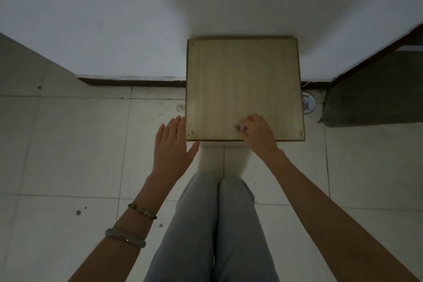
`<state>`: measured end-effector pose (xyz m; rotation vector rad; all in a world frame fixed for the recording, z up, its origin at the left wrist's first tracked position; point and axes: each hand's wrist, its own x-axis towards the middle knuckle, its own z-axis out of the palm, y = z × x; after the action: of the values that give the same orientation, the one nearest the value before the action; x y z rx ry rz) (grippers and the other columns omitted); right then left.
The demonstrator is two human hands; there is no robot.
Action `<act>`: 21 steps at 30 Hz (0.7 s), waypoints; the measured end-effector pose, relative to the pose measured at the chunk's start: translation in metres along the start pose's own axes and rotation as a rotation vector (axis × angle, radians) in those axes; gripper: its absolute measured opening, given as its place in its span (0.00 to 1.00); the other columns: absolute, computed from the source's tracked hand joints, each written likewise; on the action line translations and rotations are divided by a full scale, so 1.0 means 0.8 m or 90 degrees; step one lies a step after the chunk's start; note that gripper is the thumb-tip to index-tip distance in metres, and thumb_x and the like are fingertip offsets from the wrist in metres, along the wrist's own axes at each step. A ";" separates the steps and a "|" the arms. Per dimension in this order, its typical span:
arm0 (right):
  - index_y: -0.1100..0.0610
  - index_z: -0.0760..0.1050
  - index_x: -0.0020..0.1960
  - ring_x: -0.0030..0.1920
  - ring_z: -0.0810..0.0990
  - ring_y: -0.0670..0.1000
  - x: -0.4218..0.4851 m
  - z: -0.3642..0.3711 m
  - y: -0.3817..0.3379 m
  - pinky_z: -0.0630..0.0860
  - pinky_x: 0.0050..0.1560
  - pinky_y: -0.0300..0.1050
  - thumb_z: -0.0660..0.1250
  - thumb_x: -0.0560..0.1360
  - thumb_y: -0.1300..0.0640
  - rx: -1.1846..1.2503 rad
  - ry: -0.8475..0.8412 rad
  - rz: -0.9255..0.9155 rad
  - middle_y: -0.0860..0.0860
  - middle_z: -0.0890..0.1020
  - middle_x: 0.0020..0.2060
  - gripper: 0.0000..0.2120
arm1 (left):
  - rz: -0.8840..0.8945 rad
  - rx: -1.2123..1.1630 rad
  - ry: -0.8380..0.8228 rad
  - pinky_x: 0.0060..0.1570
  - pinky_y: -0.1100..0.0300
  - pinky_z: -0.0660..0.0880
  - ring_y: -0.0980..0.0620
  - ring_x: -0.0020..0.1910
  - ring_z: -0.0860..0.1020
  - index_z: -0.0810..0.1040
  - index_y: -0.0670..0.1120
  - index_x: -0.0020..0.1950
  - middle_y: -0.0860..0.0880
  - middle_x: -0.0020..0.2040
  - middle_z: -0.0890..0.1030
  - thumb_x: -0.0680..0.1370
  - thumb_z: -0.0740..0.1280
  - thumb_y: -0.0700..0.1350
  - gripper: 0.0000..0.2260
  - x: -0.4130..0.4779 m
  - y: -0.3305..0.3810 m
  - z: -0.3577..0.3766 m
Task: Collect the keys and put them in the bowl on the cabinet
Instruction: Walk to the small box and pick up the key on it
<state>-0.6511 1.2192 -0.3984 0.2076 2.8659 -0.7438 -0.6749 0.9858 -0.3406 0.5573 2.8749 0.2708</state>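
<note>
A square wooden cabinet top [242,80] stands against the white wall. My right hand [258,133] hovers over its front edge, fingers closed around a small metallic key [238,127] whose tip sticks out to the left. My left hand [172,144] is flat and open beside the cabinet's front left corner, holding nothing. No bowl shows on the cabinet top.
Pale floor tiles [80,144] spread around me. A dark baseboard [130,82] runs along the wall. A dark grey object [370,94] fills the right side. A small round patterned dish [307,104] lies on the floor just right of the cabinet. My legs [217,224] are below.
</note>
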 end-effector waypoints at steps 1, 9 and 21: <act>0.64 0.76 0.52 0.48 0.75 0.63 0.006 0.007 0.003 0.75 0.48 0.58 0.64 0.74 0.61 0.001 -0.010 0.000 0.65 0.77 0.49 0.09 | -0.001 -0.001 0.006 0.69 0.43 0.59 0.39 0.67 0.67 0.63 0.37 0.69 0.36 0.67 0.70 0.75 0.65 0.54 0.29 0.003 -0.002 0.006; 0.66 0.77 0.46 0.45 0.76 0.60 0.028 0.027 0.017 0.74 0.46 0.54 0.63 0.74 0.62 0.006 -0.030 0.005 0.62 0.79 0.45 0.07 | -0.005 0.007 -0.002 0.70 0.46 0.56 0.40 0.69 0.66 0.61 0.37 0.70 0.37 0.68 0.69 0.76 0.63 0.54 0.29 0.016 -0.006 0.023; 0.61 0.76 0.44 0.38 0.81 0.56 -0.021 -0.109 -0.066 0.77 0.39 0.49 0.65 0.74 0.61 0.204 0.120 0.028 0.58 0.83 0.39 0.03 | -0.036 -0.004 0.019 0.71 0.44 0.56 0.39 0.70 0.62 0.59 0.37 0.71 0.36 0.70 0.66 0.77 0.60 0.54 0.29 -0.012 0.009 -0.103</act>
<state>-0.6555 1.2150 -0.2949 0.3998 2.8849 -1.2346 -0.6827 0.9769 -0.2584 0.4746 2.9122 0.2813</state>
